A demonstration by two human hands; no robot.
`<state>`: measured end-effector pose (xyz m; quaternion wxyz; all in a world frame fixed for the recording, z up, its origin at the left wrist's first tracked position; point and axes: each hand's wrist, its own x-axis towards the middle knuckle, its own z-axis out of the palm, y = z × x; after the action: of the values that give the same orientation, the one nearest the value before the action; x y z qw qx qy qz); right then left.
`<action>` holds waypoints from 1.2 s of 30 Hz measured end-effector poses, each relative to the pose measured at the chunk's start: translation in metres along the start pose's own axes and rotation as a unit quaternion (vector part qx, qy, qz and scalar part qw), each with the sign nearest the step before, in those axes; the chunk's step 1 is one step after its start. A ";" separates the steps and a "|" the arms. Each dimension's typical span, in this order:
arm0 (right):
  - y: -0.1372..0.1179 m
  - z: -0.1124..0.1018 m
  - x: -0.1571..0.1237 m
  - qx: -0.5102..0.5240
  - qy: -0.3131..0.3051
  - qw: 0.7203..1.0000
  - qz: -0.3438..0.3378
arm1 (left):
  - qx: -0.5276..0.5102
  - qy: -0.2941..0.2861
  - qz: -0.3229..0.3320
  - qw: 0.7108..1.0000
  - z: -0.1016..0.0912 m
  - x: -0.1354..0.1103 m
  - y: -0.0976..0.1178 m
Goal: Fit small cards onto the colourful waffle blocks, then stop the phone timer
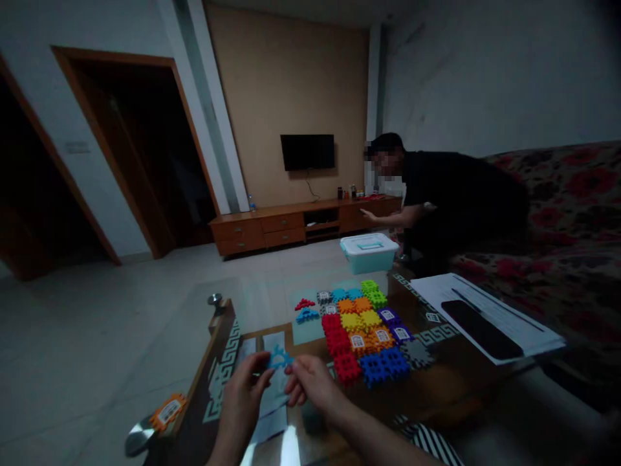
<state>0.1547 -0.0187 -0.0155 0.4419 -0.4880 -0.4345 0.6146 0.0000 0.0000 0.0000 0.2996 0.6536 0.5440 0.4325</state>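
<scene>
My left hand (245,385) and my right hand (313,383) pinch a light blue interlocking block (279,357) from its two sides, raised over the front of the glass table. Below the block lie white paper sheets (269,424). To the right of my hands, toothed plastic blocks are laid in rows: red blocks (334,333), yellow blocks (361,320), orange blocks (371,339), dark blue blocks (385,367), purple blocks (395,323) and green blocks (373,294). A grey block (417,354) sits at their right edge. Small red (305,303) and blue pieces (307,315) lie behind.
An orange block (168,411) rests at the table's left corner. A black phone (480,329) and a pen (466,299) lie on papers (528,330) at right. Behind the table stands a lidded turquoise box (371,259); a person (451,194) leans forward beside it.
</scene>
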 end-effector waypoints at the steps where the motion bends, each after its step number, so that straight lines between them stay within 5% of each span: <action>1: 0.000 -0.003 0.000 0.005 0.001 1.000 0.001 | 0.023 -0.003 0.034 0.999 0.002 -0.003 0.002; 4: 0.002 -0.009 0.003 0.011 0.002 1.000 0.006 | 0.089 -0.026 0.088 0.992 0.007 -0.011 0.005; 9: 0.004 -0.013 0.005 -0.002 0.016 1.000 -0.013 | 0.123 -0.011 0.077 0.989 0.015 -0.005 0.003; 18: -0.009 -0.027 0.000 -0.003 0.005 1.000 -0.023 | 0.118 0.041 0.012 0.992 0.067 0.075 -0.019; 25: -0.007 -0.031 -0.004 0.008 -0.009 0.999 -0.035 | 0.136 0.063 0.035 0.988 0.109 0.126 -0.023; 36: -0.014 -0.034 -0.014 -0.006 -0.023 0.998 -0.060 | 0.147 0.037 0.045 0.987 0.112 0.126 -0.034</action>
<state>0.1920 -0.0256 -0.0034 0.4651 -0.4494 -0.4767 0.5954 0.0886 0.1386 -0.0493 0.1604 0.6978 0.5826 0.3845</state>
